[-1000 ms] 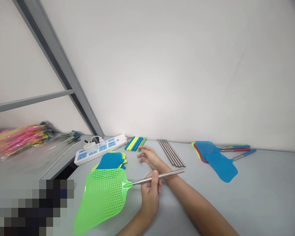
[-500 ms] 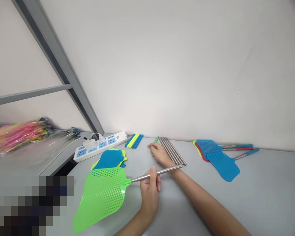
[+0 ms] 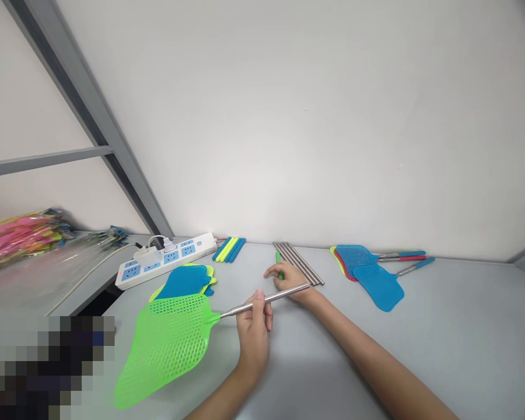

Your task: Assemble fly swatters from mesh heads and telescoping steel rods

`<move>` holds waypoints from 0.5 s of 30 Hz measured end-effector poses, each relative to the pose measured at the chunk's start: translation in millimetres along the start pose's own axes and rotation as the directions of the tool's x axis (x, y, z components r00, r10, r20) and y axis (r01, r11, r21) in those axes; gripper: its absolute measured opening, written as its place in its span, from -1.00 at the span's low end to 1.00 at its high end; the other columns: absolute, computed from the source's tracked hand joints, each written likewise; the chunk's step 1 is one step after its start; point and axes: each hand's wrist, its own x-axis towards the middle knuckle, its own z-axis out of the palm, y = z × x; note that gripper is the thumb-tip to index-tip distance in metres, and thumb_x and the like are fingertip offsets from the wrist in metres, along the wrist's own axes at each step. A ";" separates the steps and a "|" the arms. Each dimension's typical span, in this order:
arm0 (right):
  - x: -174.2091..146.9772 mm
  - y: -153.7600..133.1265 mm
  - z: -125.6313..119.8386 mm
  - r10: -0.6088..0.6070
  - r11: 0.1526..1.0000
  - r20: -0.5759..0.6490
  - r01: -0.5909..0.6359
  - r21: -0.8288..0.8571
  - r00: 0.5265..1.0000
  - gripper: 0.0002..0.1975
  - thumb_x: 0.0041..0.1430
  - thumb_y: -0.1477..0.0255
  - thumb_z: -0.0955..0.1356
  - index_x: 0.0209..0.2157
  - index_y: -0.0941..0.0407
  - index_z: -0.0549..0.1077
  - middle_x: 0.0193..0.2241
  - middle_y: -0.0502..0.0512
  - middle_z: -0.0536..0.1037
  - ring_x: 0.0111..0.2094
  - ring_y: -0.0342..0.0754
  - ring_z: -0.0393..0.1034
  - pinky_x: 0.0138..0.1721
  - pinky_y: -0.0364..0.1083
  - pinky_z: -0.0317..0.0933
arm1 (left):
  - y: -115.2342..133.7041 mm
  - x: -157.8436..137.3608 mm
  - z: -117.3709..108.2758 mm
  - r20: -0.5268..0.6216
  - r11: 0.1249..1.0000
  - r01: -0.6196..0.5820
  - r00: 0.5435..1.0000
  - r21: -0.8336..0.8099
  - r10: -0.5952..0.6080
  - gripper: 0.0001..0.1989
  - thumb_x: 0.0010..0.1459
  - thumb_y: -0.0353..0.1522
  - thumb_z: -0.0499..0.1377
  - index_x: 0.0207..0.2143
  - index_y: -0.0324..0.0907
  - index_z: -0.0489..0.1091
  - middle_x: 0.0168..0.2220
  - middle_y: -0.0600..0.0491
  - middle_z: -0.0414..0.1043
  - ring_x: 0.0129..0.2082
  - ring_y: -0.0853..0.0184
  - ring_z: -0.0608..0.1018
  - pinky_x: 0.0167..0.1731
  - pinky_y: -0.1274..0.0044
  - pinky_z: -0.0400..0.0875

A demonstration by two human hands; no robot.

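"What are the fingers doing?"

"The left hand (image 3: 252,338) is curled firmly round the metal handle (image 3: 286,291) of a green swatter (image 3: 175,335), thumb pressed along the top. The right hand (image 3: 292,279) is loosely bent, its index finger reaching out to the left, with a slim green grip (image 3: 278,258) held among the fingers."

"Which way does the swatter point?"

"Its long axis runs slantwise across the view, low on the left and rising to the right. The broad mesh paddle is at the left, its far edge aimed toward the lower left corner. The bare handle end points right and slightly up, overlapping the right wrist from this angle; whether they touch, I cannot tell."

"And the grip?"

"It stands nearly at right angles to the handle, one end toward the wall (image 3: 289,128). Its lower part is partly hidden by the fingers."

"What lies around them?"

"Just beside the right hand, several metal tubes (image 3: 298,262) lie side by side on the grey table (image 3: 464,315). Left of that hand is a row of blue and yellow grips (image 3: 230,249). Nearer, blue and yellow paddles (image 3: 186,282) are stacked behind the green one, by a white power strip (image 3: 161,262). Well to the right is a cluster of swatters (image 3: 378,287), handles pointing right."
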 end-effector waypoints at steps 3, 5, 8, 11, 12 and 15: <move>-1.7 3.1 -4.6 -0.029 0.999 -0.016 0.029 -0.014 0.999 -0.58 -0.23 0.73 0.17 -0.40 0.07 0.49 -0.45 0.02 0.31 -0.44 -0.14 0.19 -0.33 -0.13 0.06 | 1.4 -1.4 1.1 0.013 1.000 0.017 1.000 0.011 -0.017 -0.56 0.09 -0.15 -0.05 -0.74 -0.20 0.07 -0.79 0.20 -0.01 -0.73 0.52 0.09 -0.69 0.63 0.00; -2.1 7.7 -8.4 -0.036 0.999 -0.038 0.036 -0.007 0.999 -0.57 -0.23 0.73 0.16 -0.39 0.07 0.49 -0.41 0.03 0.32 -0.41 -0.14 0.20 -0.33 -0.13 0.06 | 2.5 -2.2 1.3 0.023 1.000 0.023 0.999 0.015 -0.024 -0.56 0.08 -0.14 -0.05 -0.74 -0.20 0.07 -0.79 0.21 -0.01 -0.73 0.52 0.09 -0.69 0.64 0.00; -2.9 14.7 -17.0 -0.027 0.999 -0.070 0.029 0.027 0.997 -0.58 -0.22 0.71 0.16 -0.39 0.08 0.49 -0.38 0.05 0.34 -0.41 -0.13 0.20 -0.36 -0.13 0.06 | 3.8 -3.0 1.1 0.032 0.999 0.025 0.999 0.025 -0.026 -0.57 0.08 -0.14 -0.05 -0.73 -0.20 0.09 -0.79 0.21 0.00 -0.73 0.52 0.10 -0.68 0.64 0.01; -5.6 14.8 -27.1 -0.008 0.996 -0.080 0.015 0.090 0.997 -0.62 -0.22 0.69 0.16 -0.44 0.10 0.49 -0.39 0.05 0.37 -0.41 -0.13 0.21 -0.36 -0.13 0.05 | 4.7 -3.5 1.3 0.037 0.999 0.030 0.999 0.026 -0.031 -0.58 0.08 -0.15 -0.04 -0.72 -0.20 0.10 -0.80 0.21 0.01 -0.73 0.52 0.10 -0.69 0.65 0.02; -7.3 13.0 -30.3 0.001 0.993 -0.081 0.009 0.119 0.997 -0.64 -0.22 0.68 0.17 -0.46 0.10 0.49 -0.40 0.05 0.38 -0.41 -0.12 0.21 -0.36 -0.13 0.05 | 5.0 -3.6 1.5 0.038 0.999 0.033 0.999 0.024 -0.034 -0.58 0.08 -0.15 -0.04 -0.72 -0.20 0.10 -0.80 0.21 0.01 -0.73 0.52 0.10 -0.69 0.65 0.02; -15.8 4.8 -38.6 0.052 0.973 -0.087 -0.031 0.227 0.995 -0.71 -0.18 0.62 0.18 -0.48 0.12 0.48 -0.49 0.03 0.39 -0.45 -0.12 0.21 -0.40 -0.13 0.05 | 6.2 -3.8 2.2 0.041 0.999 0.038 0.998 0.019 -0.039 -0.59 0.07 -0.14 -0.03 -0.72 -0.19 0.10 -0.80 0.21 0.01 -0.74 0.52 0.09 -0.70 0.65 0.00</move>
